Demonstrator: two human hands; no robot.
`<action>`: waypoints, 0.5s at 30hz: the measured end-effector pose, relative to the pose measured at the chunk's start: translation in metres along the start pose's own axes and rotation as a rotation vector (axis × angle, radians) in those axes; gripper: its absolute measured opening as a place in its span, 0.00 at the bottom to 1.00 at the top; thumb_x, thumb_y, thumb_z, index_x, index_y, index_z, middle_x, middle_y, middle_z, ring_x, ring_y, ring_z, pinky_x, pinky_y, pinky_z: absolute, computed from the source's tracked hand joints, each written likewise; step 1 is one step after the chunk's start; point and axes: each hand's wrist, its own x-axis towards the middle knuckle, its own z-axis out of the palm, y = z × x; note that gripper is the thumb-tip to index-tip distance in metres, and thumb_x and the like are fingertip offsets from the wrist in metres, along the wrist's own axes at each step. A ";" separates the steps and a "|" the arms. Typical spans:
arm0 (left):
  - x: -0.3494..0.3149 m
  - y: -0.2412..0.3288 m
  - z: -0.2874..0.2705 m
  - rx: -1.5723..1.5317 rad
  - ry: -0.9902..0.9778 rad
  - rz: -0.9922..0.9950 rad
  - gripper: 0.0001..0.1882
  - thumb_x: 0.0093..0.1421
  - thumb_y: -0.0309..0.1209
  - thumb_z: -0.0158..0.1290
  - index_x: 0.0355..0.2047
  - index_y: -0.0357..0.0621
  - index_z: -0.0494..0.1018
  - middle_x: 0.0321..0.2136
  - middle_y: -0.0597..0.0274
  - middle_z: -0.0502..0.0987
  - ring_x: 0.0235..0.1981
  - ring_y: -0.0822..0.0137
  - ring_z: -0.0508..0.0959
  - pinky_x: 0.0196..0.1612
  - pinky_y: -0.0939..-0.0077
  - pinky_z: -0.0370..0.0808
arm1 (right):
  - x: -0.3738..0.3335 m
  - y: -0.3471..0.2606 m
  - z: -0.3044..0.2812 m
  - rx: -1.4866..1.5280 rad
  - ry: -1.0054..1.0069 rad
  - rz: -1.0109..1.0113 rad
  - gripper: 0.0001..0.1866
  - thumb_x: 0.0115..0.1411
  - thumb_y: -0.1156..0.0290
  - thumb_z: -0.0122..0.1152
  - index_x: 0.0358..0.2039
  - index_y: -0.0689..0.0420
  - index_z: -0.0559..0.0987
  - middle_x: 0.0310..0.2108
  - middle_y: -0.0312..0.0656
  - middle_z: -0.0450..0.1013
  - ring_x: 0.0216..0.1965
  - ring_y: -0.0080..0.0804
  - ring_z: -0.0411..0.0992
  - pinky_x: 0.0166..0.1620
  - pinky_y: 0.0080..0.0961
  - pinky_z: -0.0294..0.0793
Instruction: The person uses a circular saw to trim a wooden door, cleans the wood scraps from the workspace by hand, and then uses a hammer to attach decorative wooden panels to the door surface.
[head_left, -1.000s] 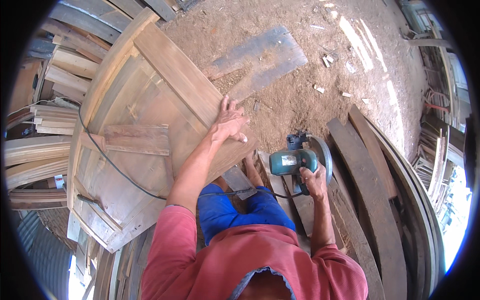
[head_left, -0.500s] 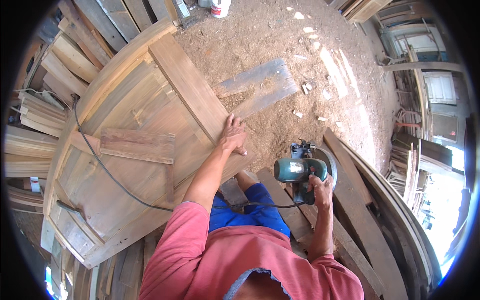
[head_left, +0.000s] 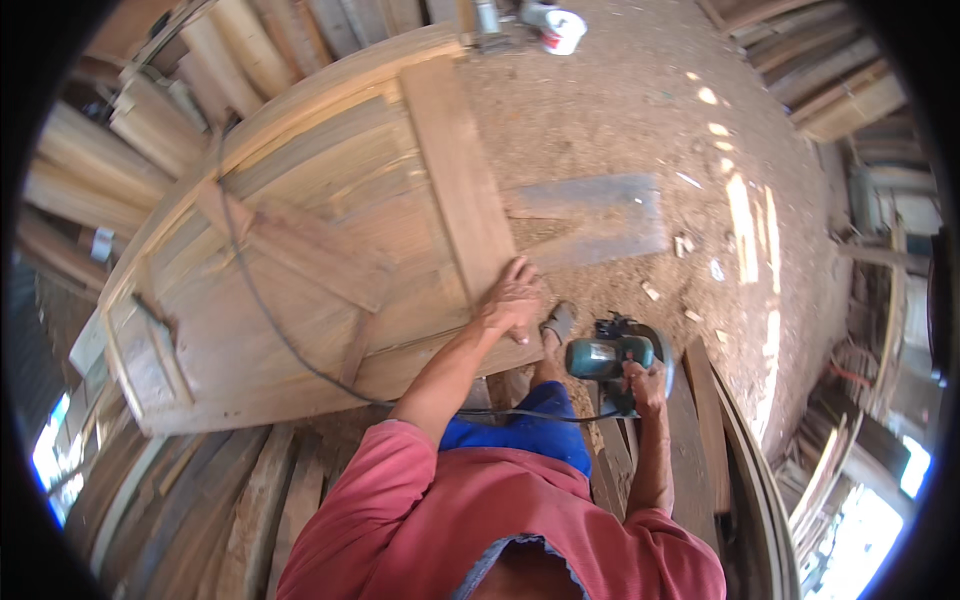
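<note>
My right hand (head_left: 645, 386) is wrapped round the handle of a green and black circular saw (head_left: 594, 359), held off to the right of my knees. Its round blade guard faces right. My left hand (head_left: 512, 302) lies with fingers stretched out and thumb apart on the near end of a flat brown board (head_left: 452, 165). That board lies across a large wooden panel (head_left: 300, 360) with a raised frame. From the saw, a dark power cord (head_left: 262, 298) crosses my lap and runs over the panel. A shorter wooden piece (head_left: 318, 255) rests on the panel, left of the board.
A grey weathered plank (head_left: 610, 200) lies on the sawdust-strewn ground (head_left: 640, 110), with small offcuts (head_left: 683, 245) beside it. Stacked planks (head_left: 240, 60) stand at the far left, and more boards (head_left: 706, 425) lean at the right. A white bucket (head_left: 563, 33) sits far off.
My view has turned, so the panel and ground appear shifted to the right and rotated. The left hand stays on the board's end, the right on the saw.
</note>
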 end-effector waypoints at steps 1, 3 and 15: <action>-0.001 0.001 0.000 0.034 -0.019 0.009 0.43 0.30 0.54 0.72 0.50 0.52 0.82 0.65 0.58 0.68 0.71 0.50 0.54 0.73 0.45 0.36 | 0.008 0.004 -0.002 0.010 -0.010 0.036 0.06 0.56 0.76 0.57 0.34 0.60 0.79 0.17 0.33 0.68 0.15 0.22 0.65 0.19 0.22 0.62; 0.002 0.003 0.007 0.033 0.020 0.001 0.39 0.31 0.52 0.71 0.47 0.55 0.83 0.65 0.58 0.68 0.72 0.51 0.53 0.74 0.46 0.35 | 0.019 0.003 -0.006 -0.020 -0.056 0.003 0.05 0.56 0.75 0.58 0.33 0.61 0.77 0.17 0.34 0.68 0.15 0.22 0.65 0.19 0.22 0.63; -0.059 0.016 0.050 -0.471 0.752 -0.715 0.38 0.52 0.49 0.66 0.61 0.53 0.70 0.72 0.38 0.43 0.73 0.38 0.41 0.71 0.35 0.34 | 0.118 0.029 -0.044 -0.276 -0.309 0.016 0.11 0.60 0.72 0.60 0.20 0.59 0.75 0.16 0.34 0.68 0.15 0.23 0.64 0.20 0.25 0.62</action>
